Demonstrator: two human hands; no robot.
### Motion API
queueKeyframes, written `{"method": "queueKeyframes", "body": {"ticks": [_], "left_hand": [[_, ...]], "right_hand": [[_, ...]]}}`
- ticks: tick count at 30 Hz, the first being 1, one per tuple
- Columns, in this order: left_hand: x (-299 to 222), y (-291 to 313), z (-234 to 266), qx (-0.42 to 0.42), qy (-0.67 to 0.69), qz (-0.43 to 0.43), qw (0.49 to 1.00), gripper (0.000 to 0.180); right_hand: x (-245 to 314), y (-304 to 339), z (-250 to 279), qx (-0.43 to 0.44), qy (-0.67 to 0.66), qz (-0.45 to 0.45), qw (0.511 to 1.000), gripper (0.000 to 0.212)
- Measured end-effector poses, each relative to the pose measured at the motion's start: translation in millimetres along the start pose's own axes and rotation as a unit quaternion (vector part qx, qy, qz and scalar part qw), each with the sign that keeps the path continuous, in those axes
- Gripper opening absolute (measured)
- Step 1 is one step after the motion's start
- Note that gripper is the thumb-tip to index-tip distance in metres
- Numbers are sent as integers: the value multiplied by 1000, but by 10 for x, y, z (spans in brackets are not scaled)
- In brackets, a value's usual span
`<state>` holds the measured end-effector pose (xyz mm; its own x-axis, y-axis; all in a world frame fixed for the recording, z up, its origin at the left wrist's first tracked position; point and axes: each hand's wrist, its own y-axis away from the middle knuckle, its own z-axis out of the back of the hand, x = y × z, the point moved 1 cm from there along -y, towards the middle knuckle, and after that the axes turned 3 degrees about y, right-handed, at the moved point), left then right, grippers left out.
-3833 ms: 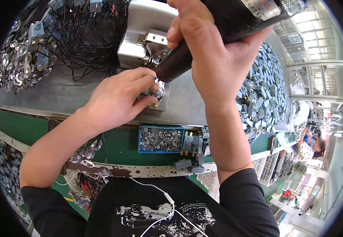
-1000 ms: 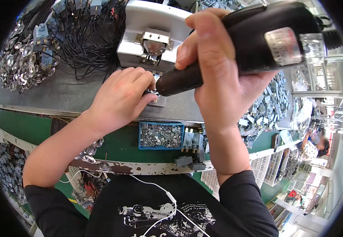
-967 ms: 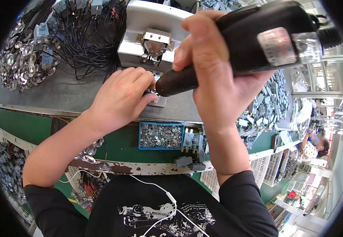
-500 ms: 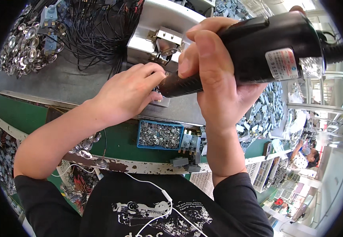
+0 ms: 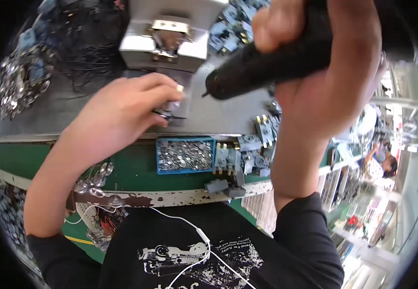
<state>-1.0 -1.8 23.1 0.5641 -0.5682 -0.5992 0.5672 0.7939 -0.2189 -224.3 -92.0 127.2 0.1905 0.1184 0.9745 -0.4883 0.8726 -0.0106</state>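
Observation:
My right hand (image 5: 324, 82) is wrapped round a black electric screwdriver (image 5: 266, 65), raised at the upper right and blurred by motion. Its thin bit points left and down, a short way to the right of my left hand (image 5: 117, 113) and apart from it. The left fingers are closed on a small part (image 5: 173, 103) with a pale metal tab, mostly hidden by the fingers, low over the grey metal worktop (image 5: 218, 118). Just beyond that hand stands a metal block fixture (image 5: 163, 41) with a brass-coloured bracket on it.
A blue tray (image 5: 158, 156) of small metal pieces sits near the front edge, with grey plug-like parts (image 5: 228, 159) beside it. Black cables (image 5: 91, 67) and a heap of shiny metal discs (image 5: 21, 86) lie at the left. Far right, another person (image 5: 382, 164) is seen.
The screwdriver has moved away from my left hand, up and to the right, so its bit now shows. My left hand still holds the small part. The whole view has shifted slightly.

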Motion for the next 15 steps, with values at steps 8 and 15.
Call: {"method": "queueKeyframes", "body": {"ticks": [8, 15], "left_hand": [[-80, 62, 90, -44, -101, 9, 994, 38], [1092, 439, 1789, -328, -245, 195, 891, 34]], "right_hand": [[-384, 137, 505, -370, 347, 476, 718, 72], [-1132, 1041, 913, 34, 614, -57, 786, 37]]}}
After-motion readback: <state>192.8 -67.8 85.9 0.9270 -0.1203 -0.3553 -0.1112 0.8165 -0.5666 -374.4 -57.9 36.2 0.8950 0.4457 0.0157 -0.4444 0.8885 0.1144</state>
